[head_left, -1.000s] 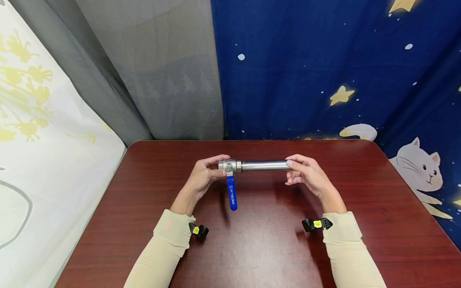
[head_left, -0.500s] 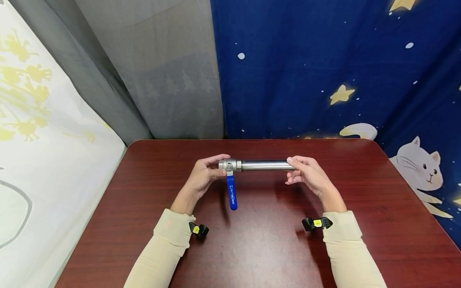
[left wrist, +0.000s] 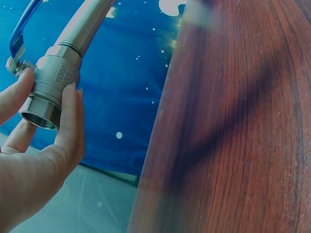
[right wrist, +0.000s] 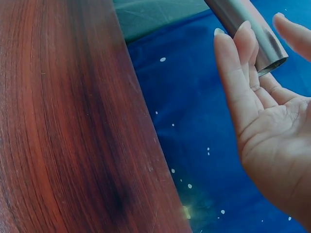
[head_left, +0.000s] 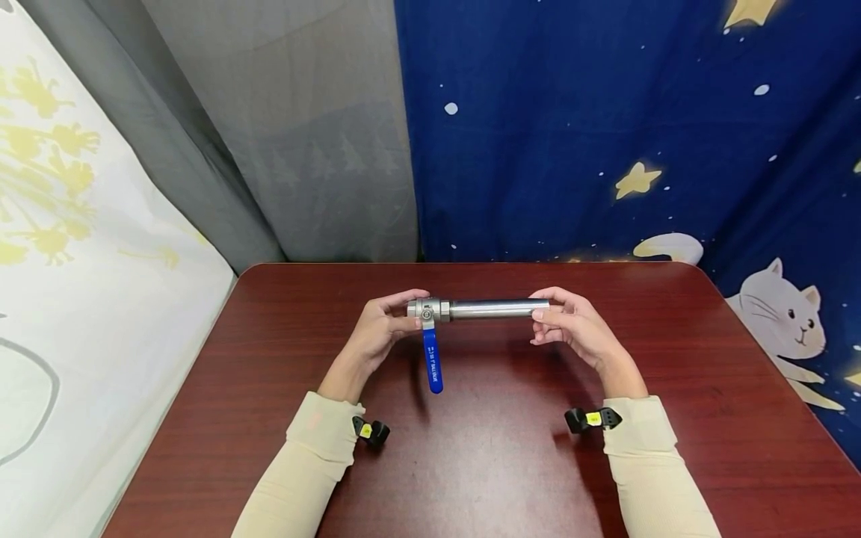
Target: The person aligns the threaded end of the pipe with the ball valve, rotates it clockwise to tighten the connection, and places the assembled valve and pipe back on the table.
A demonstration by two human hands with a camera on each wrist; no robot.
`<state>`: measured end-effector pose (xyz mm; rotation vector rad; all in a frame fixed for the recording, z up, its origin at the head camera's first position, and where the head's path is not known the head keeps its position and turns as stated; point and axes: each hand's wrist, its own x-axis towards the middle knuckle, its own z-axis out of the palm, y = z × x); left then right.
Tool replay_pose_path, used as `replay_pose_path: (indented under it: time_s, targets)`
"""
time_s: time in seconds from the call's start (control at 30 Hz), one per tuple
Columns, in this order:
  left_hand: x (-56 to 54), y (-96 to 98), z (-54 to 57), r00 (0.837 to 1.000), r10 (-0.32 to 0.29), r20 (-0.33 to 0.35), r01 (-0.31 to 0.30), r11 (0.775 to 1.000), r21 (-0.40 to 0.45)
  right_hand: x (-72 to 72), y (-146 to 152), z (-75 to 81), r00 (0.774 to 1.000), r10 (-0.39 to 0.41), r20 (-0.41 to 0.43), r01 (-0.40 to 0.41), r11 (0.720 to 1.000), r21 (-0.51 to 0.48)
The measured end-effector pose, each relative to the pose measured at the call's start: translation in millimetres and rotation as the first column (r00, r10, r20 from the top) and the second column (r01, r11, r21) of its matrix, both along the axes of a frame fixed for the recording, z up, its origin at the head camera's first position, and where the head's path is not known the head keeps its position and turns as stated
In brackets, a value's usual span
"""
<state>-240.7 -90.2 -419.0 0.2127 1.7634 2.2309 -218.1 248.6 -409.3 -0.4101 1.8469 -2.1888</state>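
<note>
Sleeves (head_left: 296,478), pale; black cameras (head_left: 576,420) at wrists. Blue lever (head_left: 433,362), pointing nearward. Valve (head_left: 427,308), steel, pinched by fingers of left hand (head_left: 377,329). Pipe (head_left: 494,308), joined to valve, crosswise above counter (head_left: 484,463); ringed loosely at free end by fingers of right hand (head_left: 578,329), thumb just apart. Curtains (head_left: 511,134), blue and grey, behind.

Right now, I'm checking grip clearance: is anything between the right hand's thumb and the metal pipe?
Nothing visible: the right wrist view shows the right hand with its thumb apart from the metal pipe, only blue cloth behind the gap.
</note>
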Motion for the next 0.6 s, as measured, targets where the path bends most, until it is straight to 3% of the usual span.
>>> replay_pose_path:
  time_s: [0.6]
  targets:
    - [2.2, -2.7, 2.9, 1.0, -0.005, -0.006, 0.005, 1.0, -0.002, -1.6, -2.1, -0.2, 0.999, 0.0, 0.035, 0.0, 1.0, 0.02]
